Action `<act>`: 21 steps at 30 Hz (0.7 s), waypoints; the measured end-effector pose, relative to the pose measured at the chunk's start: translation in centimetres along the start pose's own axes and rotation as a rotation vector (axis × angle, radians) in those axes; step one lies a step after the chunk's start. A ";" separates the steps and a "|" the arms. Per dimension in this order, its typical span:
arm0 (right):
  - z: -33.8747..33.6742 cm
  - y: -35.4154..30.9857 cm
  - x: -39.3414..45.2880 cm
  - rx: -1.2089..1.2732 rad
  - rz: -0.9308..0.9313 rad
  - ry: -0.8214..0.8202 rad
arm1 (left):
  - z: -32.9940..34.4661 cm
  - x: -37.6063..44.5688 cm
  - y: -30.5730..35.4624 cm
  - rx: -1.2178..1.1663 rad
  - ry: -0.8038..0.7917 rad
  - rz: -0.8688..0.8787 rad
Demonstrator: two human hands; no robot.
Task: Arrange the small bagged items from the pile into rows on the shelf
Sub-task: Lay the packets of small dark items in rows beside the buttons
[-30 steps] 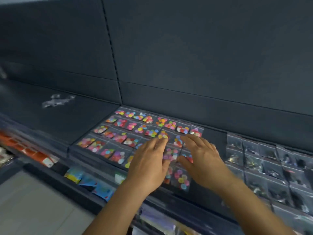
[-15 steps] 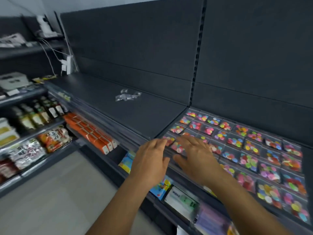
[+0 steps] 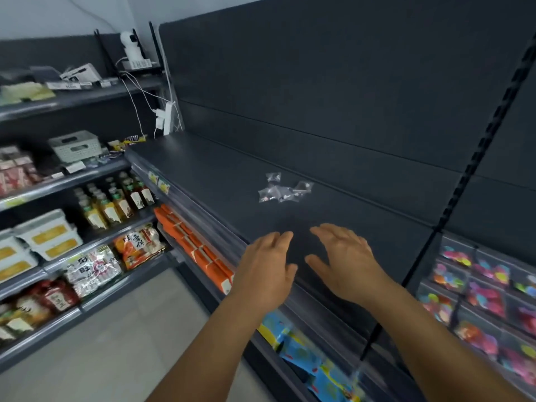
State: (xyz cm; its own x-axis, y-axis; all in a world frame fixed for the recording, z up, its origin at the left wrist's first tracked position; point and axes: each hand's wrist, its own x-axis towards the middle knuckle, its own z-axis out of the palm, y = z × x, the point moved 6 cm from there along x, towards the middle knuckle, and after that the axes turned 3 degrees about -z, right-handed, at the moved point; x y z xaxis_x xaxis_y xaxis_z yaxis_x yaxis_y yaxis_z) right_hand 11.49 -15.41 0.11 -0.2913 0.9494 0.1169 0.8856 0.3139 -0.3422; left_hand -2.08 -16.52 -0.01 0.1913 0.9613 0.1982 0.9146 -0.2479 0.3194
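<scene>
Pile: clear bagged items (image 3: 284, 189) clumped on the dark shelf (image 3: 220, 181), its long axis running left to right.
Hands: I see my left hand (image 3: 268, 269) and right hand (image 3: 346, 264) hovering palm-down nearer the shelf's front, fingers relaxed, holding nothing.

The pile of clear bags (image 3: 285, 189) on the dark shelf (image 3: 220, 181) is too small to count or to tell the contents. To the right of that shelf, the rows of bagged coloured pieces (image 3: 490, 288) are blurred and cut off by the right edge. Below the shelf, the blue packets (image 3: 313, 358) are smeared and partly covered by the right forearm (image 3: 441, 335). Both forearms run out at the bottom edge.
</scene>
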 end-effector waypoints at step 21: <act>8.3 2.6 21.3 -0.046 0.176 -0.165 | 5.8 21.2 -13.1 0.094 -0.259 0.172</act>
State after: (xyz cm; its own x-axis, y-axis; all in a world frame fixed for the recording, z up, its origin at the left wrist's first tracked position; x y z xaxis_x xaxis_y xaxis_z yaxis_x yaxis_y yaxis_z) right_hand 4.56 5.69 -6.06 -0.1830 0.9784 -0.0960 0.9425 0.1468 -0.3001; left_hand -7.99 7.77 -5.38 0.4196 0.9077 -0.0041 0.8873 -0.4092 0.2126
